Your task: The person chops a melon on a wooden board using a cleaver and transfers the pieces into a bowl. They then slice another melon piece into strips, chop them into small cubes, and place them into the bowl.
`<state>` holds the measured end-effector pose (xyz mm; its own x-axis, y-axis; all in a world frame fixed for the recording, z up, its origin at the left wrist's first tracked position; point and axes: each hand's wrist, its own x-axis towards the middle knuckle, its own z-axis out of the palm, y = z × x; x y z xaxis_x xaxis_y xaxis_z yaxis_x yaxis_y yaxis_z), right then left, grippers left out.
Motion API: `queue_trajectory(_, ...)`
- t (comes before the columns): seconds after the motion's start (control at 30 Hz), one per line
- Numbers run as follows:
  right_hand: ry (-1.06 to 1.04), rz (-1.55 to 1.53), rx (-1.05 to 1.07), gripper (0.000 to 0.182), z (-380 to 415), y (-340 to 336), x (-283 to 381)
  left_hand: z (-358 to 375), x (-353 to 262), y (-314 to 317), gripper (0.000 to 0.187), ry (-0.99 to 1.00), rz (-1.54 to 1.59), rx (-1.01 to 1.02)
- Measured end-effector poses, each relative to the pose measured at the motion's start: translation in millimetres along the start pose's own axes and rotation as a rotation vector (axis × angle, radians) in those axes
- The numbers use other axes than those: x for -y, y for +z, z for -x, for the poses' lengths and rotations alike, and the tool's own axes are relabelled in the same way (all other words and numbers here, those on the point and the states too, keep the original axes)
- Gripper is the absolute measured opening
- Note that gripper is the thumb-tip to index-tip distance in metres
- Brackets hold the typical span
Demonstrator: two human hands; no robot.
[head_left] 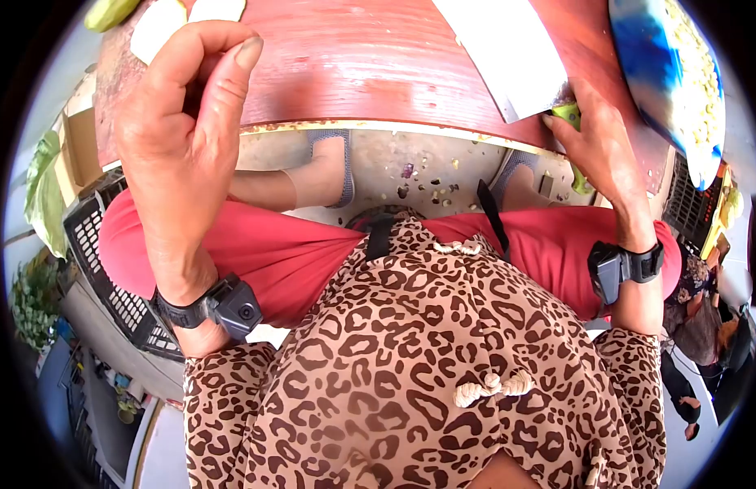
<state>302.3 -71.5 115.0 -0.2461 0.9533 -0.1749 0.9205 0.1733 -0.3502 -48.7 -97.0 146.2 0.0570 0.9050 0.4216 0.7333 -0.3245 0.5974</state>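
Note:
My left hand (178,130) is raised over the left part of the red wooden table (353,65). Its thumb and forefinger meet in a pinch, and I cannot make out whether anything small is between them. Just beyond it lie two pale cut vegetable pieces (158,31), partly behind the fingers, and a green vegetable (109,13) at the corner. At the table's right front, my right hand (602,143) is closed around the green handle of a broad-bladed knife (508,53). The blade points away over the tabletop. To its right is a blue and white dish (651,61) with small chopped pale pieces.
Black plastic crates (109,265) stand on the left and right. A large pale green leaf (45,191) hangs by a cardboard box (80,147). Scraps litter the floor (431,167) beneath the table edge. Other people (704,326) are at the far right.

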Motion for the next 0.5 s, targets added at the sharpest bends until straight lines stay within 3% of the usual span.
queue_trajectory(0.13,-0.007,0.011,0.042,0.034,-5.2,-2.1,4.6,0.1,6.5,-5.8,0.010,-0.047,-0.005,-0.062)
queue_trajectory(0.27,0.020,-0.002,0.070,0.029,-15.6,1.2,18.7,-15.7,37.1,-26.1,0.022,-0.146,0.181,-0.428)
queue_trajectory(0.37,-0.001,-0.003,0.079,0.030,-15.5,-7.1,18.2,-17.0,56.4,-41.7,0.029,-0.372,0.298,-0.600)
queue_trajectory(0.5,-0.040,0.011,0.088,0.032,-21.3,-1.4,16.2,-20.0,83.1,-27.4,0.035,-0.460,0.242,-0.551)
